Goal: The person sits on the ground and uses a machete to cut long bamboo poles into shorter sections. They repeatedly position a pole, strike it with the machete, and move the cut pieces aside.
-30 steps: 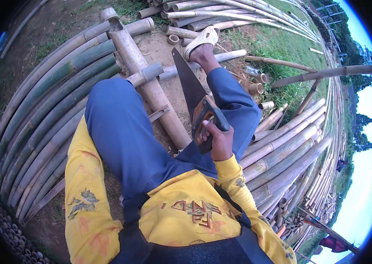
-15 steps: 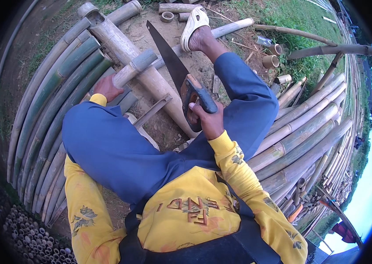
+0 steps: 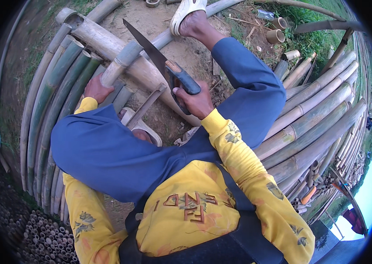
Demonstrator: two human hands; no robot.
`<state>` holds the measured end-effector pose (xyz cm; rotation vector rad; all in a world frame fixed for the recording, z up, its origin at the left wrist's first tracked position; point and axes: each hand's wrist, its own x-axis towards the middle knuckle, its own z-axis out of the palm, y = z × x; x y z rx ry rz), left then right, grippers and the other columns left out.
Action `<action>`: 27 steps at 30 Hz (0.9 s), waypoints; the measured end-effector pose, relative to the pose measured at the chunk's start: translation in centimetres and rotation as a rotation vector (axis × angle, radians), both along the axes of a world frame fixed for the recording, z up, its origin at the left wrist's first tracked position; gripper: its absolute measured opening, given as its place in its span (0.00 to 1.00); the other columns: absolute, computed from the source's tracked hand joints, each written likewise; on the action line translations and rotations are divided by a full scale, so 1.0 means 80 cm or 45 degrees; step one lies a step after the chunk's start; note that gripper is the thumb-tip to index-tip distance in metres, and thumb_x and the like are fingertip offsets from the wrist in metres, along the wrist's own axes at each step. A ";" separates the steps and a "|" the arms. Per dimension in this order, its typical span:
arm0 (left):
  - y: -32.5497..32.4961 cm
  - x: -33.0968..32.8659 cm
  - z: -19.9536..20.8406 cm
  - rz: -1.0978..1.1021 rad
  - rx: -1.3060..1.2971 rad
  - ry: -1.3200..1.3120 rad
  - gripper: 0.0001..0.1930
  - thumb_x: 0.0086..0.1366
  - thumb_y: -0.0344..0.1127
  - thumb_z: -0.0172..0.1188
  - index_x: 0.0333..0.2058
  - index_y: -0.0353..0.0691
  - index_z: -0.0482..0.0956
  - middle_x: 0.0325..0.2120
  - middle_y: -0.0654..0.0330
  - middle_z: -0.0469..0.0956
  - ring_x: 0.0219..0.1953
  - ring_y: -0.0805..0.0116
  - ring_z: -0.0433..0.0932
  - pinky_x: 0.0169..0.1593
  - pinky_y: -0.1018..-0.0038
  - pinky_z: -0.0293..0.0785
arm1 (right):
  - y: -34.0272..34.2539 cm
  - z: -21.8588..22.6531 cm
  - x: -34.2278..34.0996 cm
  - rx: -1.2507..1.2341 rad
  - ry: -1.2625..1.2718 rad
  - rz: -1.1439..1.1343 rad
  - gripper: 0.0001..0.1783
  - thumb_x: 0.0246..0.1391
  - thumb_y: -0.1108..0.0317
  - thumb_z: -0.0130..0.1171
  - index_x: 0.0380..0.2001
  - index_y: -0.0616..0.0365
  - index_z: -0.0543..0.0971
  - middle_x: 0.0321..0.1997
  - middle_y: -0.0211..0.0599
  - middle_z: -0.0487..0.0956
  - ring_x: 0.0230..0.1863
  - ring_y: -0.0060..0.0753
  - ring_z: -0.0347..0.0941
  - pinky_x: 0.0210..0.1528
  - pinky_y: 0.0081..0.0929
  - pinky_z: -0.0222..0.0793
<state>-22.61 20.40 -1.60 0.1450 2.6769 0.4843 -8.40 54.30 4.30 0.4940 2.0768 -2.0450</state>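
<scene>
Bamboo pole (image 3: 122,61) lies across a thick log (image 3: 148,75), near end clamped in left hand (image 3: 98,89). Right hand (image 3: 197,100), well apart, wraps the handle of a saw (image 3: 156,55); blade crosses pole in view, contact can't be told. Cut poles (image 3: 315,119) stacked at right.

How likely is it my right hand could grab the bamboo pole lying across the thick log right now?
Probably not: the right hand is wrapped around the saw handle and would likely have to let go first. The left hand is at the near end of the bamboo pole.
</scene>
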 end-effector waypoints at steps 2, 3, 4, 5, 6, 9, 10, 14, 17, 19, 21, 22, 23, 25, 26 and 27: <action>-0.005 0.002 -0.002 0.001 -0.019 0.007 0.31 0.48 0.46 0.72 0.53 0.43 0.81 0.45 0.42 0.84 0.49 0.41 0.82 0.54 0.53 0.77 | 0.002 0.014 0.011 -0.065 -0.061 -0.007 0.12 0.57 0.74 0.66 0.23 0.60 0.74 0.17 0.30 0.73 0.18 0.19 0.67 0.22 0.23 0.62; -0.005 0.001 -0.003 0.003 -0.026 0.013 0.32 0.48 0.46 0.72 0.53 0.43 0.81 0.45 0.42 0.84 0.49 0.41 0.82 0.54 0.53 0.77 | 0.005 0.019 0.023 -0.063 -0.064 0.004 0.12 0.57 0.74 0.66 0.24 0.61 0.74 0.17 0.30 0.73 0.18 0.19 0.67 0.22 0.23 0.62; -0.006 0.001 -0.002 0.006 -0.033 0.019 0.32 0.48 0.46 0.72 0.54 0.44 0.81 0.45 0.42 0.84 0.49 0.41 0.82 0.54 0.53 0.77 | 0.009 0.027 0.041 -0.062 -0.068 0.014 0.11 0.58 0.74 0.66 0.24 0.61 0.74 0.17 0.30 0.73 0.18 0.19 0.67 0.22 0.23 0.63; -0.005 0.000 -0.003 0.005 -0.032 0.012 0.32 0.48 0.46 0.72 0.54 0.43 0.81 0.45 0.42 0.84 0.49 0.41 0.82 0.54 0.53 0.77 | 0.015 0.036 0.060 -0.056 -0.073 0.024 0.11 0.58 0.74 0.66 0.25 0.61 0.74 0.17 0.30 0.73 0.18 0.19 0.67 0.22 0.22 0.63; -0.006 0.001 -0.002 0.005 -0.034 0.004 0.32 0.48 0.46 0.72 0.54 0.43 0.81 0.45 0.42 0.84 0.49 0.41 0.82 0.54 0.53 0.77 | 0.021 0.050 0.081 -0.068 -0.094 0.023 0.11 0.58 0.75 0.65 0.25 0.61 0.74 0.17 0.30 0.73 0.18 0.20 0.68 0.23 0.22 0.63; -0.008 0.000 -0.006 0.000 -0.004 0.009 0.33 0.48 0.46 0.71 0.54 0.43 0.81 0.45 0.42 0.83 0.49 0.41 0.82 0.55 0.53 0.77 | 0.047 0.094 0.120 -0.198 -0.203 -0.023 0.10 0.58 0.77 0.65 0.26 0.62 0.74 0.18 0.30 0.73 0.19 0.20 0.68 0.23 0.21 0.64; -0.011 0.002 -0.008 0.007 0.009 0.017 0.33 0.48 0.46 0.71 0.54 0.43 0.81 0.45 0.42 0.83 0.49 0.41 0.82 0.55 0.53 0.77 | 0.051 0.103 0.122 -0.259 -0.248 -0.036 0.09 0.58 0.78 0.65 0.26 0.62 0.74 0.18 0.30 0.73 0.18 0.20 0.69 0.23 0.21 0.64; -0.013 0.001 -0.009 0.004 0.000 0.044 0.32 0.48 0.46 0.71 0.54 0.43 0.81 0.45 0.42 0.83 0.49 0.41 0.82 0.54 0.53 0.77 | 0.039 0.072 0.084 -0.200 -0.109 -0.086 0.09 0.57 0.76 0.64 0.26 0.61 0.74 0.18 0.27 0.72 0.19 0.18 0.67 0.22 0.22 0.62; -0.004 -0.002 -0.005 -0.013 -0.001 0.019 0.32 0.48 0.46 0.71 0.54 0.43 0.81 0.45 0.42 0.83 0.49 0.41 0.82 0.54 0.53 0.77 | 0.021 0.023 0.018 -0.209 -0.017 -0.098 0.10 0.55 0.74 0.65 0.23 0.61 0.74 0.17 0.27 0.73 0.18 0.18 0.67 0.23 0.23 0.64; -0.005 -0.004 -0.008 -0.011 0.020 0.013 0.32 0.48 0.46 0.71 0.53 0.43 0.81 0.44 0.41 0.83 0.48 0.40 0.82 0.53 0.53 0.77 | 0.009 0.006 -0.016 -0.162 -0.005 -0.050 0.10 0.54 0.73 0.66 0.23 0.61 0.75 0.17 0.27 0.73 0.18 0.18 0.67 0.23 0.24 0.64; -0.006 -0.004 -0.007 -0.027 0.021 0.020 0.31 0.48 0.46 0.71 0.53 0.43 0.81 0.44 0.41 0.83 0.48 0.40 0.81 0.53 0.53 0.77 | -0.001 -0.002 -0.028 -0.098 -0.037 0.016 0.10 0.54 0.73 0.65 0.23 0.61 0.75 0.18 0.27 0.73 0.18 0.18 0.68 0.23 0.24 0.64; -0.005 -0.005 -0.007 -0.040 0.024 0.024 0.31 0.48 0.46 0.71 0.53 0.43 0.81 0.44 0.41 0.83 0.48 0.40 0.81 0.53 0.53 0.77 | 0.000 -0.001 -0.017 -0.114 -0.033 0.003 0.10 0.54 0.73 0.66 0.23 0.61 0.75 0.18 0.27 0.73 0.18 0.18 0.68 0.23 0.25 0.64; -0.005 -0.005 -0.009 -0.035 0.017 0.023 0.31 0.48 0.46 0.71 0.52 0.42 0.81 0.44 0.41 0.83 0.48 0.40 0.82 0.53 0.53 0.77 | 0.003 0.001 0.004 -0.127 -0.032 0.003 0.10 0.53 0.73 0.66 0.23 0.61 0.75 0.18 0.27 0.74 0.18 0.18 0.68 0.23 0.25 0.64; -0.012 0.000 -0.011 -0.015 -0.002 0.011 0.30 0.48 0.46 0.71 0.52 0.42 0.82 0.44 0.42 0.84 0.48 0.41 0.82 0.53 0.53 0.77 | 0.012 0.025 0.061 -0.123 -0.079 0.018 0.09 0.54 0.74 0.66 0.24 0.61 0.75 0.19 0.27 0.74 0.19 0.19 0.68 0.23 0.25 0.64; -0.012 -0.004 -0.009 -0.010 0.018 0.013 0.30 0.48 0.46 0.71 0.52 0.42 0.82 0.43 0.42 0.84 0.48 0.41 0.82 0.53 0.53 0.77 | 0.020 0.046 0.081 -0.093 -0.108 0.025 0.10 0.54 0.75 0.66 0.24 0.61 0.75 0.19 0.27 0.74 0.19 0.19 0.68 0.23 0.24 0.64; -0.020 0.002 -0.001 0.013 0.019 0.020 0.30 0.48 0.46 0.71 0.51 0.42 0.82 0.43 0.42 0.84 0.48 0.41 0.82 0.53 0.53 0.77 | 0.025 0.060 0.085 -0.166 -0.139 0.016 0.10 0.54 0.76 0.66 0.24 0.61 0.75 0.19 0.27 0.73 0.19 0.18 0.68 0.23 0.24 0.64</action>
